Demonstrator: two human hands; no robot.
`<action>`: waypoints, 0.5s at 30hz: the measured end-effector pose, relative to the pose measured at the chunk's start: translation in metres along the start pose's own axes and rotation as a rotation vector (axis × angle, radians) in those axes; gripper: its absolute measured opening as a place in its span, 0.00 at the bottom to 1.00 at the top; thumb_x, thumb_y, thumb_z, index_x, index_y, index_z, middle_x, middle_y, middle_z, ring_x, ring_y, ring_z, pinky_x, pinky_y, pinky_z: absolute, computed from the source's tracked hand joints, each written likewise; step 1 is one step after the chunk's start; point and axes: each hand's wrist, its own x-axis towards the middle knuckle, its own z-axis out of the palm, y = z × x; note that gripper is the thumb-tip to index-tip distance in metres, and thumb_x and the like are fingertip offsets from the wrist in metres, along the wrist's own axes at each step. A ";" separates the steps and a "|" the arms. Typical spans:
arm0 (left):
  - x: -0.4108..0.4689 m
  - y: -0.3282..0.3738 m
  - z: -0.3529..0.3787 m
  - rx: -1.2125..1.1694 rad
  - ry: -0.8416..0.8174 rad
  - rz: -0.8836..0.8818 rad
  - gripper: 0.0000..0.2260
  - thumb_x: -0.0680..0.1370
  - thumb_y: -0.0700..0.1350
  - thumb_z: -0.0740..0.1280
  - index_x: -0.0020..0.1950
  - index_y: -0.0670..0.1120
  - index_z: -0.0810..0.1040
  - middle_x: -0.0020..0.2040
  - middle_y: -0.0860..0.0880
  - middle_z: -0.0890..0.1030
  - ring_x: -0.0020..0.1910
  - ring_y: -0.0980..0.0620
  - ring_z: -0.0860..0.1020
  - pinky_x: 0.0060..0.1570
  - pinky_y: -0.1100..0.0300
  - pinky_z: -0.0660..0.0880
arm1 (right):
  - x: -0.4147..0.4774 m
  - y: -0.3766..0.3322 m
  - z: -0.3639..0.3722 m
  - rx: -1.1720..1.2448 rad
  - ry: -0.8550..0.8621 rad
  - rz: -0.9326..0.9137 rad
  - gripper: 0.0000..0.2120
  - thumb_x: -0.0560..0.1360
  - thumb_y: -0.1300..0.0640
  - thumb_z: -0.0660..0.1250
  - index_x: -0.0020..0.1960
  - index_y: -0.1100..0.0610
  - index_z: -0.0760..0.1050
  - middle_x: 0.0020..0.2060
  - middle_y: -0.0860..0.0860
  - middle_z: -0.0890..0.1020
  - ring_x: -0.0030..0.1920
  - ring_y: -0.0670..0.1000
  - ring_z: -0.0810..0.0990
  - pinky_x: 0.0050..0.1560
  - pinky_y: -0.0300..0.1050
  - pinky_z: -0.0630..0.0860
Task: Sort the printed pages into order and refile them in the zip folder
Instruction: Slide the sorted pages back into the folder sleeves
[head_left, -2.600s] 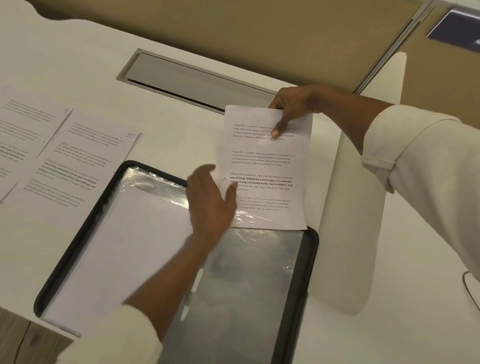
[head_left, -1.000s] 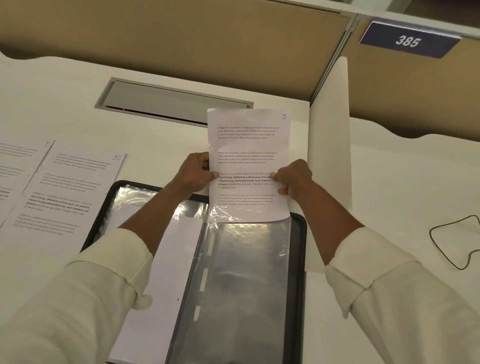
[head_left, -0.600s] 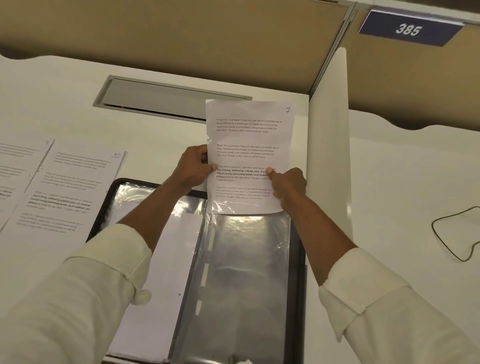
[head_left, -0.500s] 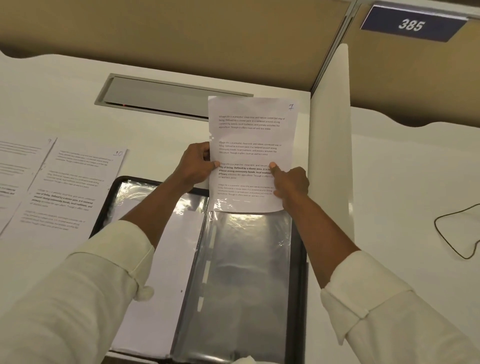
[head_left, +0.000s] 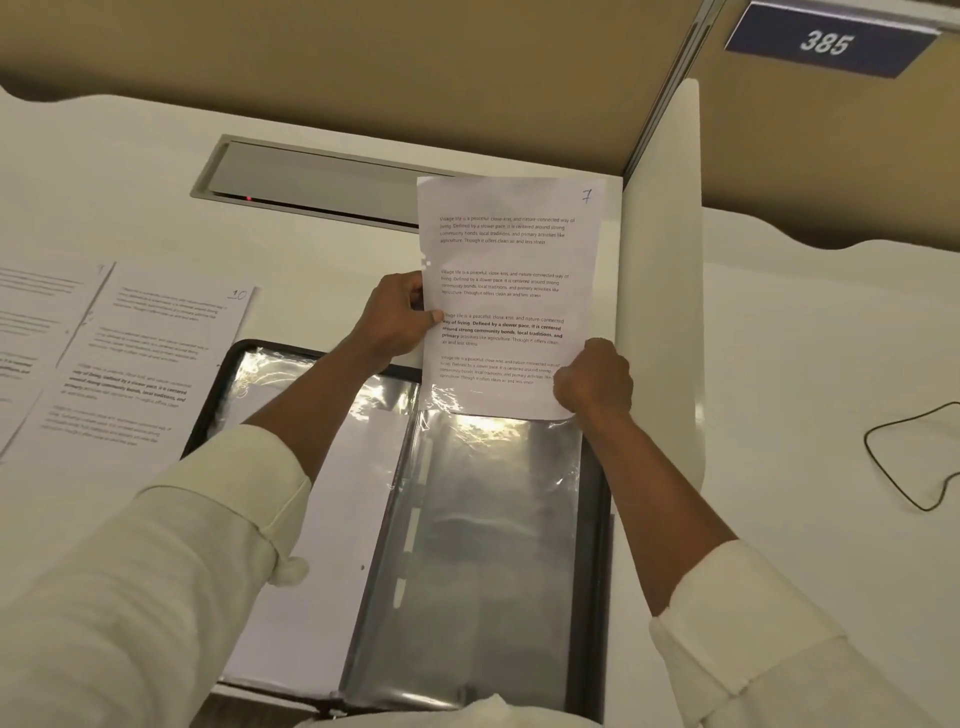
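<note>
The left hand (head_left: 395, 317) pinched page 7's (head_left: 511, 291) left edge while the right hand (head_left: 592, 382), fingers curled, gripped its lower right corner. The page's bottom edge sat at the mouth of a clear sleeve (head_left: 493, 545) in the open zip folder (head_left: 589, 571).

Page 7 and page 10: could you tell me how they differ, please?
The left hand and right hand grip page 7 at the sleeve's mouth; page 10 lies untouched on the desk. Page 7 sits square to view; page 10 lies skewed. Both bear printed paragraphs and handwritten numbers.
</note>
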 end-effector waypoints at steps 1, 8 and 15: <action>0.000 0.000 0.000 -0.001 -0.001 0.005 0.17 0.77 0.32 0.72 0.63 0.48 0.84 0.56 0.52 0.88 0.55 0.53 0.86 0.59 0.51 0.83 | 0.002 0.000 -0.003 -0.044 0.006 -0.020 0.11 0.77 0.63 0.68 0.59 0.62 0.76 0.57 0.60 0.82 0.56 0.64 0.82 0.50 0.50 0.77; 0.003 -0.002 -0.001 0.028 -0.025 0.015 0.18 0.77 0.32 0.72 0.65 0.45 0.84 0.57 0.50 0.87 0.56 0.51 0.86 0.60 0.49 0.83 | 0.012 0.001 -0.014 -0.160 -0.056 -0.050 0.08 0.74 0.66 0.69 0.49 0.59 0.71 0.50 0.57 0.80 0.52 0.62 0.83 0.46 0.47 0.76; -0.001 -0.003 0.001 0.024 -0.076 -0.120 0.18 0.76 0.30 0.74 0.64 0.42 0.84 0.56 0.48 0.88 0.55 0.49 0.86 0.60 0.49 0.83 | 0.024 0.004 0.000 0.193 -0.052 0.061 0.20 0.69 0.54 0.82 0.55 0.60 0.79 0.50 0.54 0.84 0.48 0.58 0.84 0.51 0.53 0.83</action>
